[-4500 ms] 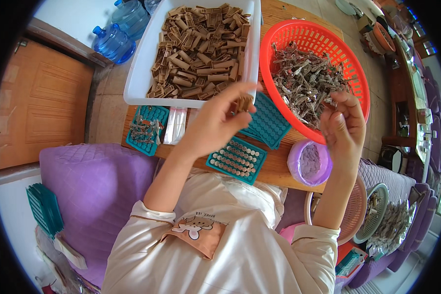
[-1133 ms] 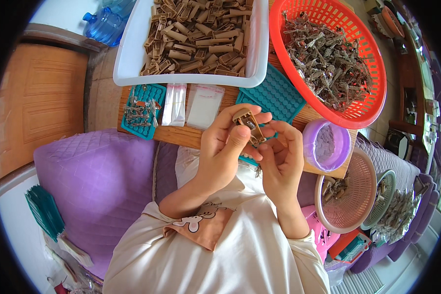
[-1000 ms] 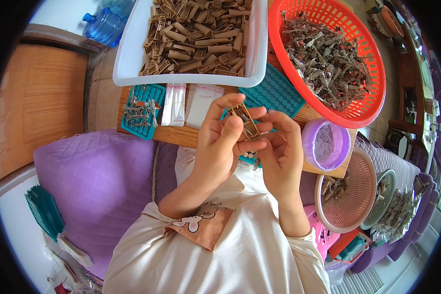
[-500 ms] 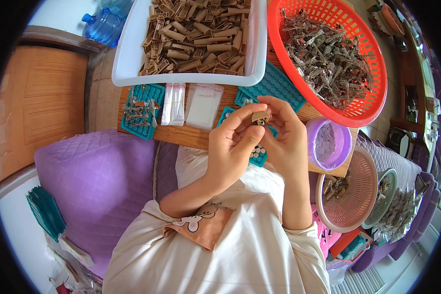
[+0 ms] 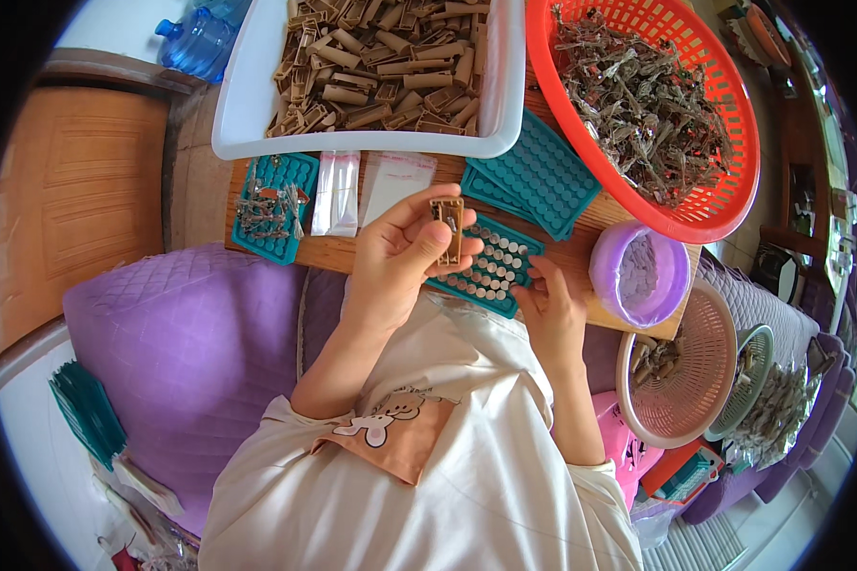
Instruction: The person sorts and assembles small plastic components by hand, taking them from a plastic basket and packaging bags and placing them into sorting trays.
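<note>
My right hand (image 5: 554,319) has just parted from the tan plastic casing (image 5: 453,240), where both hands met half a second ago, and now sits at the right edge of the teal tray (image 5: 507,306) with its rows of silvery discs (image 5: 490,268). That leaves my left hand (image 5: 393,257) alone to steady the casing, gripped between thumb and fingers at the tray's left side. Its hollow side is turned up toward me, a bit of metal showing inside (which end is the front, I can't tell), and its long axis runs near to far, almost straight away from me. My right thumb and fingers are curled beside the discs; whether they pinch one, I can't tell.
</note>
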A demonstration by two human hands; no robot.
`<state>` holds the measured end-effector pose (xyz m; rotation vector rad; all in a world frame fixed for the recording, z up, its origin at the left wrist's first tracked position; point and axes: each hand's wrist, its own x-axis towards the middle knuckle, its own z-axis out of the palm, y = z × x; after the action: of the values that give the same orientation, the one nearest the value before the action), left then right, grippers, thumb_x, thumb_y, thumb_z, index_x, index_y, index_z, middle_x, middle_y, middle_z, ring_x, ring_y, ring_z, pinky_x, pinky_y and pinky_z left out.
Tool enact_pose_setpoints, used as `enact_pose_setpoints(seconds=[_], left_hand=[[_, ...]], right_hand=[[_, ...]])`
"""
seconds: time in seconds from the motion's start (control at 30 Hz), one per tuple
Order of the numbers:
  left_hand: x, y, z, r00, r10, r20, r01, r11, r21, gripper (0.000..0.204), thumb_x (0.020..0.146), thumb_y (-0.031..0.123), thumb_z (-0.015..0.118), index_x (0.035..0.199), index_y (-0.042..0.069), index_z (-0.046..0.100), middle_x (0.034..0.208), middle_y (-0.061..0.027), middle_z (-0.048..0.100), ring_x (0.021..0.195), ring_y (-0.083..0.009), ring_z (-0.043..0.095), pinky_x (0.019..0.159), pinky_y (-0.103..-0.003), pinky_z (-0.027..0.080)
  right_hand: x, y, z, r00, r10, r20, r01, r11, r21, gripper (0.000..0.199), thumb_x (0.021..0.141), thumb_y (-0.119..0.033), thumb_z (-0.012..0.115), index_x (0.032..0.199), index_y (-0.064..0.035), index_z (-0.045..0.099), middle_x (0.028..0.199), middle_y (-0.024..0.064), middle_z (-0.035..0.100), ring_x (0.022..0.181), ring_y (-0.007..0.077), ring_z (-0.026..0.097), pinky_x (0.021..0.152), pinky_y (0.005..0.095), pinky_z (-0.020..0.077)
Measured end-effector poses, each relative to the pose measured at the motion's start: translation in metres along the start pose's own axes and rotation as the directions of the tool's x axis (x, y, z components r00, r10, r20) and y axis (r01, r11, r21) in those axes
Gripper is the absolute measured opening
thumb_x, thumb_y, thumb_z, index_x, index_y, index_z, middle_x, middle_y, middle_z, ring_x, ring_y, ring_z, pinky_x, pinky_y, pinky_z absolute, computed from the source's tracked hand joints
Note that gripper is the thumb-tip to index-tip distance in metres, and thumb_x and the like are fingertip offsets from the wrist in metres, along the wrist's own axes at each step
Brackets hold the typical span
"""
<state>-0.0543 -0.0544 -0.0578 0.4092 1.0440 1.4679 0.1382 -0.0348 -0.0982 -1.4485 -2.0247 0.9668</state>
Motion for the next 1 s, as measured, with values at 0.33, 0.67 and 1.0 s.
enact_pose_setpoints(seconds=[0.33, 0.67, 1.0], left_hand=[[-0.016, -0.012, 0.007, 0.957, -0.232, 0.173, 0.232, 0.973, 0.020, 0.038, 0.079, 0.016, 0.058, 0.112, 0.000, 0.046, 0.095, -0.0104, 0.056, 0.078, -0.0177, 0.060, 0.066, -0.026, 0.052], [-0.021, -0.024, 0.011, 0.962, -0.204, 0.180, 0.191, 0.978, 0.087, 0.032, 0.080, 0.010, 0.055, 0.109, -0.001, 0.047, 0.092, -0.0085, 0.057, 0.079, -0.0144, 0.058, 0.066, -0.024, 0.050], [-0.021, -0.016, 0.006, 0.954, -0.261, 0.146, 0.249, 0.964, 0.092, 0.025, 0.081, 0.007, 0.048, 0.104, -0.001, 0.049, 0.088, -0.0102, 0.058, 0.071, -0.0149, 0.060, 0.062, -0.023, 0.048]], right_hand=[[-0.002, -0.018, -0.002, 0.989, -0.087, -0.119, 0.099, 0.990, 0.098, 0.025, 0.067, 0.002, 0.061, 0.091, -0.0030, 0.053, 0.073, 0.0089, 0.058, 0.066, 0.0229, 0.055, 0.058, 0.0293, 0.0453], [0.016, -0.047, -0.005, 0.805, -0.531, -0.266, 0.553, 0.833, 0.009, 0.029, 0.057, 0.010, 0.063, 0.082, -0.0019, 0.055, 0.078, 0.0081, 0.060, 0.066, 0.0224, 0.058, 0.057, 0.0287, 0.0469], [0.024, 0.007, 0.013, 0.927, -0.297, -0.228, 0.246, 0.943, -0.226, 0.021, 0.071, 0.000, 0.058, 0.092, -0.0023, 0.056, 0.081, 0.0116, 0.060, 0.073, 0.0226, 0.058, 0.061, 0.0308, 0.0466]])
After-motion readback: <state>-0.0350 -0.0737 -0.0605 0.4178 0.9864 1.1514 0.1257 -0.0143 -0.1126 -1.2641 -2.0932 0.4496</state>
